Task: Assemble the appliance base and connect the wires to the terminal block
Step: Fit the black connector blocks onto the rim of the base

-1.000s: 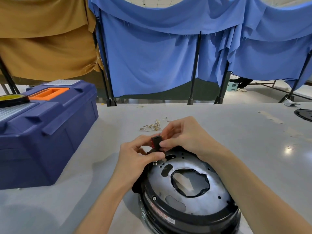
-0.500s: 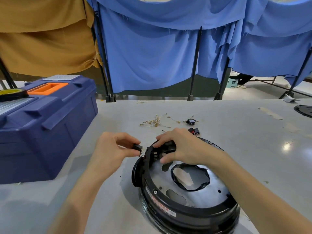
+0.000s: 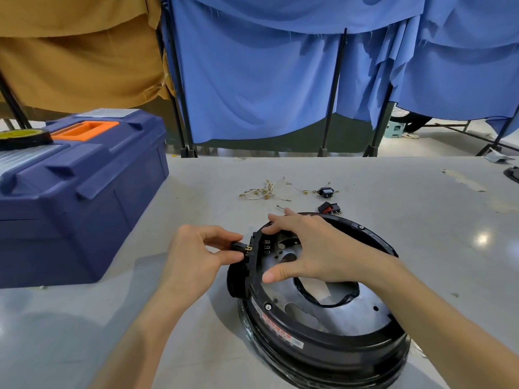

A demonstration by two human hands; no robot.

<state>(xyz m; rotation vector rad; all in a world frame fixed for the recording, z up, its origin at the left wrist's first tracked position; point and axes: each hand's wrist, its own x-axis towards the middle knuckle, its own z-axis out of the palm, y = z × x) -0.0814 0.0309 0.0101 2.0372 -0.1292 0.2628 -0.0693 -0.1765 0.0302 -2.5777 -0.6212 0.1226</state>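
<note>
My left hand has its thumb and first fingers curled in a pinch on a small black part, whose brass prongs point right and sit right at the outer face of the upright black bracket on the left edge of the base; I cannot tell whether the prongs are already in it. My right hand lies spread over the same side of the base, fingers relaxed and nearly straight, their tips on the far part of the rim beside the bracket and the thumb stretched out over the metal plate; it holds nothing. The base is a round black ring, lying flat on the desk just in front of me and a little to the right, with a shiny plate inside that has a large ragged hole in the middle and several small ones. Beyond it on the desk lie a loose tangle of thin pale wires with brass ends, then a small black switch at the right end of the wires, and another switch with red on it just beside the far rim of the base. On the left stands a dark blue toolbox with an orange handle and a roll of tape on its lid. Behind the desk hang blue curtains and a tan cloth.
</note>
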